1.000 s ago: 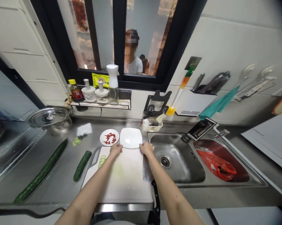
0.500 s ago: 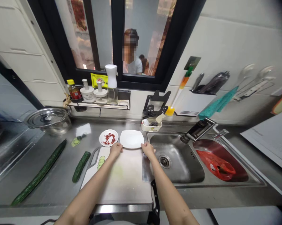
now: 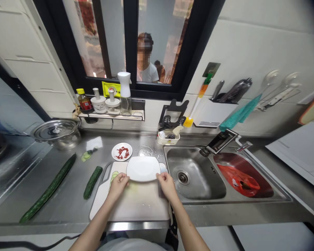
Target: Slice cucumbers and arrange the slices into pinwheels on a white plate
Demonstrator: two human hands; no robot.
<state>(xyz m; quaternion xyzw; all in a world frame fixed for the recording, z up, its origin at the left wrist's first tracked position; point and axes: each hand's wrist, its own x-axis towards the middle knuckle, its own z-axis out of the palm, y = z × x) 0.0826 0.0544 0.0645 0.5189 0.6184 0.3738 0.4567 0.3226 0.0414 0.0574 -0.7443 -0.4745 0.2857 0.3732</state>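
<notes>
Between my two hands is a white, rounded-rectangular plate (image 3: 143, 168), held over the far part of the cutting board (image 3: 138, 209). My left hand (image 3: 118, 184) pinches its near left corner, and my right hand (image 3: 167, 183) pinches the near right corner. Cucumber slices (image 3: 113, 176) lie on the board's left side, partly hidden by my left hand. A knife (image 3: 173, 223) sits at the board's right edge, mostly covered by my right arm. Beyond the board, a small round plate (image 3: 122, 152) holds chopped red pieces.
A cut cucumber (image 3: 93, 182) and a long cucumber (image 3: 51, 186) lie left of the board. Behind them stands a lidded steel pot (image 3: 58, 134). On the right are a sink (image 3: 198, 174) with a faucet (image 3: 219, 144) and a red plastic bag (image 3: 239, 181). A person shows in the window.
Both hands have lifted the white plate off the counter and drawn it toward me, over the board. A wet patch shows on the counter where it was.
</notes>
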